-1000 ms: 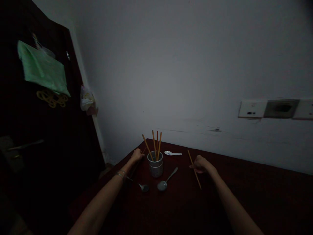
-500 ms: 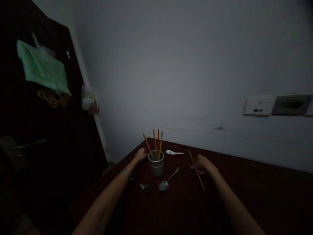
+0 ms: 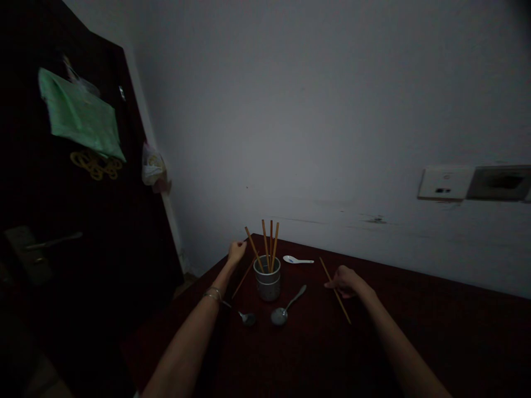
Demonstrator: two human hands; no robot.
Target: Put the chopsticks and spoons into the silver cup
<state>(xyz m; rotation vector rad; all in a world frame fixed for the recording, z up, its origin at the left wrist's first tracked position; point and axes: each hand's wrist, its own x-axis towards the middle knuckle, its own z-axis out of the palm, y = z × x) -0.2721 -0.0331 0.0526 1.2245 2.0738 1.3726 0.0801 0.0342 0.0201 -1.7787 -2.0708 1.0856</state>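
My left hand is raised just left of a metal cup, its fingers curled together; whether anything is inside them is hidden. Beside the cup a chopstick lies on the table, apart from that hand. Several chopsticks stand slanted in the cup. To the right, my right hand has its thumb and fingers closed on another chopstick, which lies slantwise at table level. A metal spoon rests in front of the cup, and another spoon lies to its left, partly behind my left forearm.
A white soup spoon lies behind the cup near the wall. The dark red table reaches that wall. At left is a dark door with a green cloth bag. Wall sockets are at right.
My left hand has moved up and away from the cup, uncovering the chopstick on the table beside it. The right hand stays on its chopstick. The view has shifted slightly.
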